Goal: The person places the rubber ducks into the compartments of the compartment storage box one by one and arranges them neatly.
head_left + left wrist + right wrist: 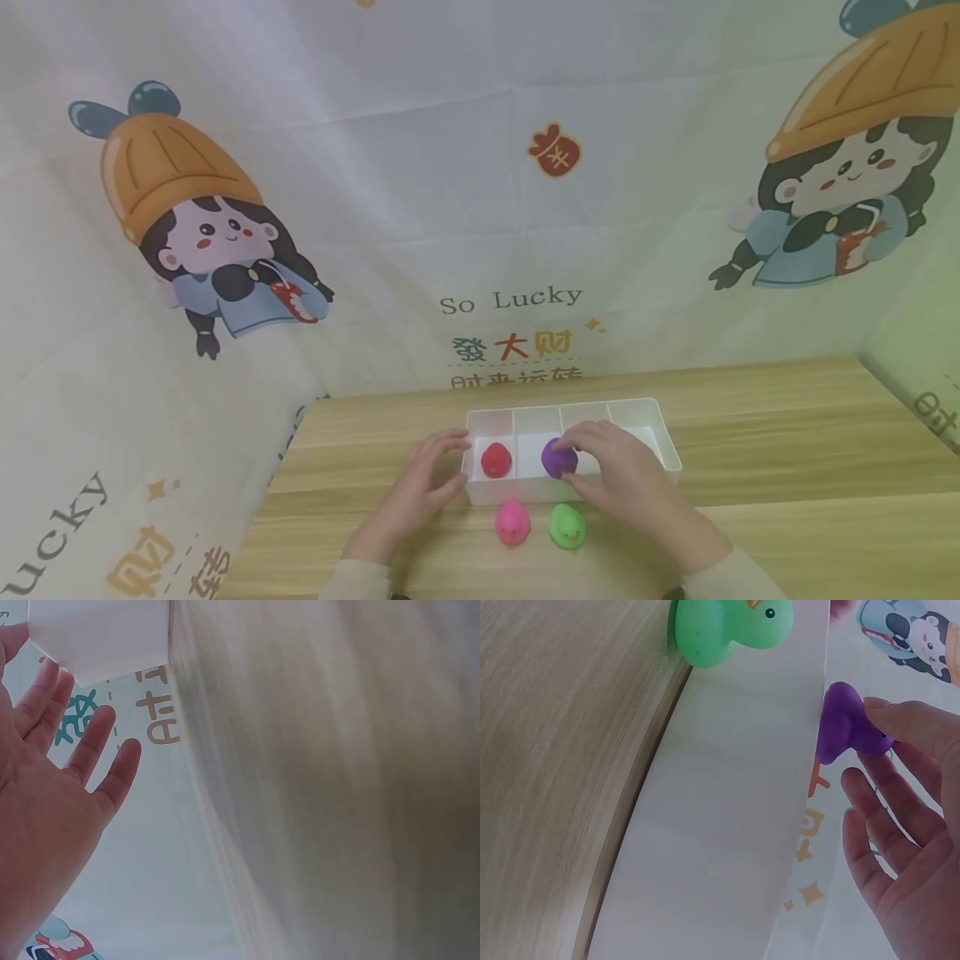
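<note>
My right hand (622,467) pinches a purple rubber duck (557,460) by its head, between thumb and fingers. The duck hangs over the divided white tray (570,492), overlapping its second compartment from the left; in the right wrist view the purple duck (844,724) shows above the tray wall (712,787). A red duck (496,460) sits in the leftmost compartment. My left hand (420,487) is at the tray's left end, fingers spread and holding nothing, fingertips close to the rim. Before the tray stand a pink duck (512,523) and a green duck (567,527).
The tray stands on a wood-grain table (787,467) near its back edge. Behind hangs a pale printed cloth (420,208) with cartoon figures and lettering, which also runs along both sides.
</note>
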{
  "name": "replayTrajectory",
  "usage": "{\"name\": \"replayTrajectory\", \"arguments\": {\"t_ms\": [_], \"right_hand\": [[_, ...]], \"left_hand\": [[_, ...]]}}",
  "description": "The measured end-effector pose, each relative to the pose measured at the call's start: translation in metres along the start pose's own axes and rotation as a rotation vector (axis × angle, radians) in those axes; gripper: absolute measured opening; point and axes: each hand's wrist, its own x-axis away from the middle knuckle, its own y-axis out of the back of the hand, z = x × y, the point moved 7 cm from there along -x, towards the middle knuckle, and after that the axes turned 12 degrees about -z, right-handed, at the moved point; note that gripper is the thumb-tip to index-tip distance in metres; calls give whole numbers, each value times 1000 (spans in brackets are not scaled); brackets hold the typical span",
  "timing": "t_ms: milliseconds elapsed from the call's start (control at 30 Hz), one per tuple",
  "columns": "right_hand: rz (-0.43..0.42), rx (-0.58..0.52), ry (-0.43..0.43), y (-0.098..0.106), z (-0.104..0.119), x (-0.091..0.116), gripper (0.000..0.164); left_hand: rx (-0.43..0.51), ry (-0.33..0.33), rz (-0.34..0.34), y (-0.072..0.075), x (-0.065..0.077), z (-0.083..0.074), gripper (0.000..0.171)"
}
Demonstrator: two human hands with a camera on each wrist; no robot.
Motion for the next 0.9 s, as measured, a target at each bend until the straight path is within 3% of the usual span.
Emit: {"name": "replayTrajectory", "arguments": {"t_ms": [900], "right_hand": [[98, 18, -72, -21, -8, -10, 32]], "left_hand": [[-15, 10, -1, 0, 0, -2, 41]]}}
